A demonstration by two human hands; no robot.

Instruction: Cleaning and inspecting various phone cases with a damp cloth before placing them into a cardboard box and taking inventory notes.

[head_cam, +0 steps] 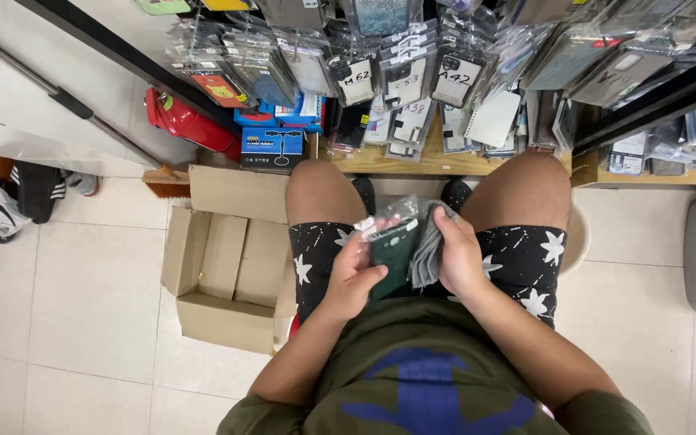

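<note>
Slip risk — left hand point(354, 278) closed on dark green phone case point(395, 254) in clear sleeve, thumb on top, held over lap between knees. Right hand point(458, 258) curled around grey stack of sleeved cases point(427, 250), touching the green one. Glossy plastic, loose fan in right grip — likely to slide out and drop onto tiled floor point(90, 306) or into open cardboard box point(223, 270) beside left leg. Crowded shelf point(412, 165) just ahead, easy to snag hanging packs.

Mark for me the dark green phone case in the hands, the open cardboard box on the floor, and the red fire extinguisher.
dark green phone case point(394, 251), head view, on its green back.
open cardboard box point(227, 258), head view, on an inner flap.
red fire extinguisher point(191, 125), head view, on its red body.
</note>
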